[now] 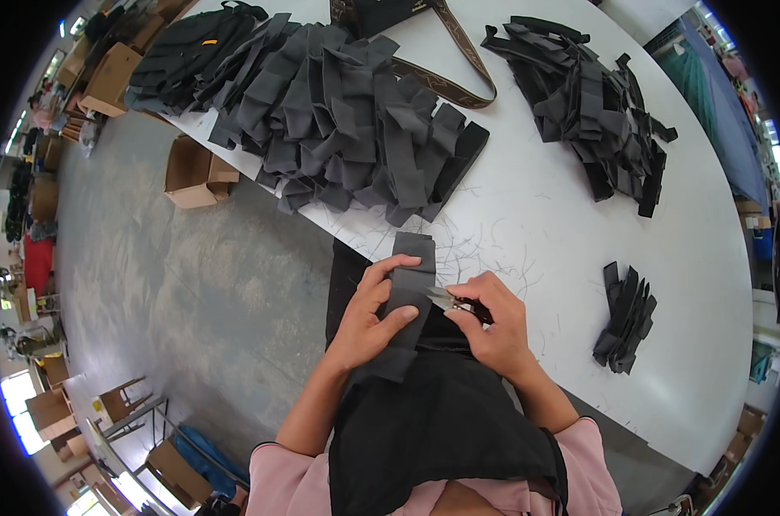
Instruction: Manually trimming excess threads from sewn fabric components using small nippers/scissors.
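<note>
My left hand (371, 314) is closed on a dark grey fabric strip (412, 284), its thumb and fingers pressing on the folded layers. One end of the strip reaches over the table's edge and the other hangs toward my black apron (441, 430). In my right hand (499, 322) are small thread snips (459, 303) with a dark handle. Their pale blades point left and meet the strip's right edge. Whether the blades are parted is too small to tell.
Cut threads (502, 254) litter the white table (545, 353). A large pile of grey strips (321, 112) lies ahead, beside a black backpack (188, 64). Farther right are another pile (592, 112) and a small bundle (625, 318). A cardboard box (192, 176) stands on the floor.
</note>
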